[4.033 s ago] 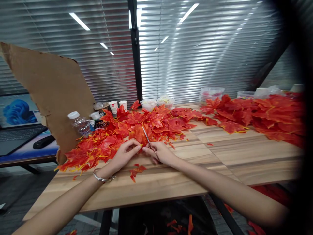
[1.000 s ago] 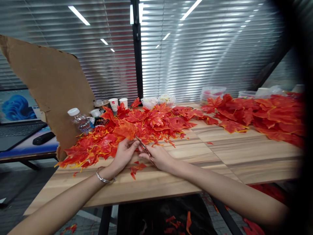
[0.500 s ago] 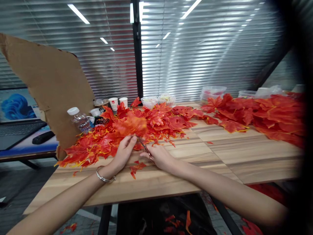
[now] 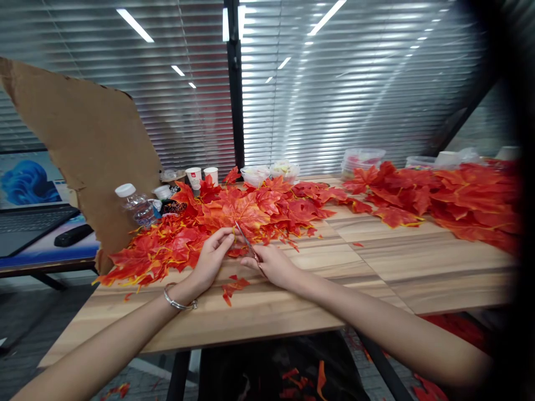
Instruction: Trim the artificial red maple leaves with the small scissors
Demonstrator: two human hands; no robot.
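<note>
My right hand (image 4: 273, 267) is closed around the handles of a pair of scissors (image 4: 249, 245), whose blades point up and left. Thumb and fingers of my left hand (image 4: 212, 257) are pinched on a small yellow stem (image 4: 234, 231) beside the scissor tips. Just beyond both hands a large orange-red artificial maple leaf (image 4: 239, 210) rests against the heap of leaves (image 4: 167, 243); whether the stem still joins it I cannot tell. A small red scrap (image 4: 234, 287) lies on the wooden table (image 4: 267, 320) between my forearms.
More red leaves (image 4: 463, 195) are heaped on the right. Behind the near heap stand paper cups (image 4: 194, 177), plastic bowls (image 4: 256, 175) and a clear bottle (image 4: 136, 205). A cardboard sheet (image 4: 92, 150) rises on the left, beside a laptop (image 4: 33, 181). Scraps lie below the table edge.
The orange leaf, blurred and up at my left fingertips before, now lies farther right against the heap. The scissor blades show more fully, and my left fingers pinch the yellow stem.
</note>
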